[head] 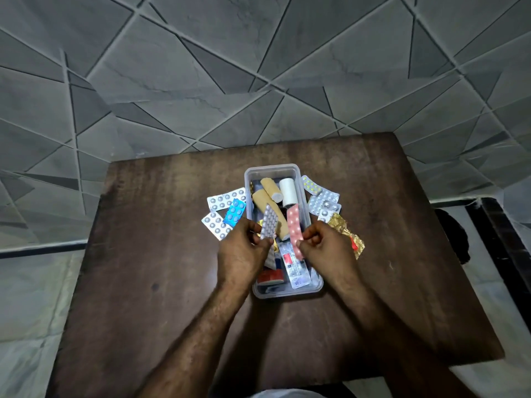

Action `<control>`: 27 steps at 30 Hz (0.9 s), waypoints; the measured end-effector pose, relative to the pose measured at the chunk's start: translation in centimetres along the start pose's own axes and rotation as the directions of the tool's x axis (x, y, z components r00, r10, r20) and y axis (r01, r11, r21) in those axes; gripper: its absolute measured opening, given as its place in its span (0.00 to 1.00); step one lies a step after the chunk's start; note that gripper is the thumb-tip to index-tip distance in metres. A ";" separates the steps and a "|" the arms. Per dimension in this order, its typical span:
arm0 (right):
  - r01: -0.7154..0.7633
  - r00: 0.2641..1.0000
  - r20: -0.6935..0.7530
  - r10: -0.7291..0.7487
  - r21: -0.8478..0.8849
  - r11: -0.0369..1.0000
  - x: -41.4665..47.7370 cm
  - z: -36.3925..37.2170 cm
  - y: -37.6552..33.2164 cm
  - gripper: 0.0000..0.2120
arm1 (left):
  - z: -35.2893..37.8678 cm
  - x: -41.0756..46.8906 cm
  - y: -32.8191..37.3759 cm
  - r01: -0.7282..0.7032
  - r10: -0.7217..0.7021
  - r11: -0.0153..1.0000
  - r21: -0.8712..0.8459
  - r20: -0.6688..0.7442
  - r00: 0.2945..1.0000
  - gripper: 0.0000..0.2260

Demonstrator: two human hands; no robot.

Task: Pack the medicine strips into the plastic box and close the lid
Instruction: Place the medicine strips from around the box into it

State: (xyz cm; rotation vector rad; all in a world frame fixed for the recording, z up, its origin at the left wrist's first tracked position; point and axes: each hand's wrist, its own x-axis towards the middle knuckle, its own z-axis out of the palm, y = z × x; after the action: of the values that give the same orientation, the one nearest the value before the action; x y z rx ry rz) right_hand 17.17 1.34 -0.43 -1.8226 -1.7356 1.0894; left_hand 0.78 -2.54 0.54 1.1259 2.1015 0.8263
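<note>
Hands meet over the middle of a clear plastic box (283, 170) that stands open on a dark brown table (143, 254), no lid on it. We pinch a silver blister strip (269, 222) in the fingers of our left hand (244, 254), gripping its near end so that it tilts up and away above the box. Our right hand (324, 249) grips a pink strip (295, 229) the same way, by its lower end, the rest of it rising over the box's interior. Both strips are off the table and held just above the contents, close to each other but apart.

Inside the box we see two tan bandage rolls (265, 196) and a white roll (288, 191) at the far end, and flat packets with a foil strip (297, 271) at the near end, partly hidden under our hands.

Left of the box, on the table, lie two silver strips (225, 198) and a blue strip (234, 211) overlapping them. Right of the box lies a yellow-pill strip (309, 185), several silver strips (323, 202) in a loose pile, and a crumpled gold foil strip (346, 234) just beyond our right hand. A grey patterned tile wall (258, 67) rises behind the table.
</note>
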 end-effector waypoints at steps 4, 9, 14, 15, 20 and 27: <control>0.008 0.999 0.039 -0.001 -0.162 0.987 -0.7 0.9 0.4 0.05 | 1.5 -0.5 -0.3 -0.003 0.002 0.997 0.072 0.007 1.000 0.10; 0.097 0.995 0.047 -0.088 -0.286 0.953 -0.9 1.5 0.2 0.10 | 2.7 -1.2 0.2 -0.044 0.040 0.993 0.113 0.040 0.998 0.10; 0.130 0.991 0.079 -0.109 -0.358 0.925 -1.1 2.1 -0.1 0.12 | 4.0 -1.3 0.1 -0.033 0.018 0.992 0.125 0.121 0.993 0.09; 0.126 0.991 0.095 -0.098 -0.369 0.921 -1.1 2.1 -0.1 0.12 | 4.1 -1.3 0.0 -0.027 0.010 0.992 0.124 0.129 0.992 0.08; 0.108 0.986 0.161 -0.037 -0.460 0.881 -0.8 2.0 0.2 0.10 | 4.5 -0.7 -0.9 0.004 -0.036 0.986 0.166 0.188 0.981 0.08; 0.047 0.979 0.200 0.047 -0.440 0.897 0.3 0.8 0.3 0.10 | 4.9 0.2 -1.6 -0.127 0.036 0.955 0.270 0.317 0.948 0.14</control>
State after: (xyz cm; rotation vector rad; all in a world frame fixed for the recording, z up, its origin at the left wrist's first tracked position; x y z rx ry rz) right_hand 16.76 1.43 -1.26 -2.0231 -2.2581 0.9647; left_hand 3.58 -1.93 -3.73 1.4032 1.9574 0.3523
